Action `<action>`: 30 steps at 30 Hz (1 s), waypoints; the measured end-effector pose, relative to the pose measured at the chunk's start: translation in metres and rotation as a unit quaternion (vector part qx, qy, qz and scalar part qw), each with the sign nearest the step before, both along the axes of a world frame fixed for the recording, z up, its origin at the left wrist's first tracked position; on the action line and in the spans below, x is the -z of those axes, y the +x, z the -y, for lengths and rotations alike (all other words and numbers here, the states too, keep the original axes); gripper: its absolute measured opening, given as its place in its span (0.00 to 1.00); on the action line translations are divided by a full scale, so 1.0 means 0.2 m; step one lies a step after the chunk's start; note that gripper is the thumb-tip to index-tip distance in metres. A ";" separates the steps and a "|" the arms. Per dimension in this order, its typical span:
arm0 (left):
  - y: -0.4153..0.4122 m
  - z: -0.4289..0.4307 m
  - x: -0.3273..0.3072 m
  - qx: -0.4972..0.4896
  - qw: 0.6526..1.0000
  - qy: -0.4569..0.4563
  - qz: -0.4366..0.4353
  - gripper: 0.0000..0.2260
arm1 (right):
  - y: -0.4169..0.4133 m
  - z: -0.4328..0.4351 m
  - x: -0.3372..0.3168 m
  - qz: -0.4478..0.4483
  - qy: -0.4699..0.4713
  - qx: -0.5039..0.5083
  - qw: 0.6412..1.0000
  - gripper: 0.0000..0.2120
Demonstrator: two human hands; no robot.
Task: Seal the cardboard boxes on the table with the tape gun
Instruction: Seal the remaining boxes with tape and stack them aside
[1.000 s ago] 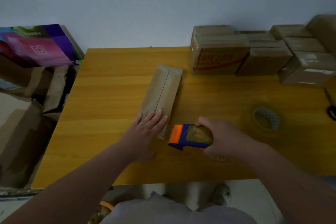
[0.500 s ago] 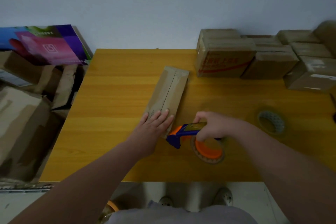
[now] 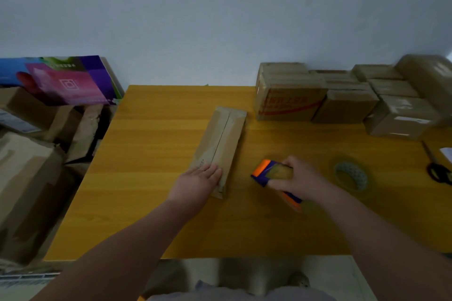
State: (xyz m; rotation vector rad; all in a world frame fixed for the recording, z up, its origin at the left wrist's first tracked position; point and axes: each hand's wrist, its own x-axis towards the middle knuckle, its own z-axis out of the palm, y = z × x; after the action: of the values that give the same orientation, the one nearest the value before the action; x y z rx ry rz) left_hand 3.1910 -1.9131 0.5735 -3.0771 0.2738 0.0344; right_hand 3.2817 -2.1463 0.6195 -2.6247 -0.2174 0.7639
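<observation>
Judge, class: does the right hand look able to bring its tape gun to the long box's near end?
Probably yes: only bare table separates tape gun and long box, though the left hand rests there.

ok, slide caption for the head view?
Left hand flat on the long cardboard box, right hand gripping the tape gun beside it.

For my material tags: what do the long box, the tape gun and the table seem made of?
The long box: plain brown cardboard, matte, flap seam down the middle. The tape gun: likely plastic, bright orange and blue body. The table: wood or wood-look laminate, smooth, yellowish streaked grain.
</observation>
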 end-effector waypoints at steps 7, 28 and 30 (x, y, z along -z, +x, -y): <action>0.09 -0.07 -0.19 -0.040 0.998 0.003 0.054 0.17 | 0.00 0.13 0.16 0.016 -0.051 0.049 0.997 0.37; 0.18 0.00 -0.75 0.001 0.967 -0.135 0.214 0.13 | -0.17 -0.26 -0.36 -0.059 0.423 -0.019 0.904 0.12; 0.12 0.01 -0.71 0.019 0.955 -0.145 0.257 0.10 | -0.19 -0.26 -0.35 -0.055 0.415 -0.020 0.908 0.11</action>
State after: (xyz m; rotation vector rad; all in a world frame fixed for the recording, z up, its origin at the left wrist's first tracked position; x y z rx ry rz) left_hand 3.2160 -1.9149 0.7154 -3.2040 0.3305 -0.8658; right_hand 3.2444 -2.0946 0.6897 -1.7685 -0.4491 0.6371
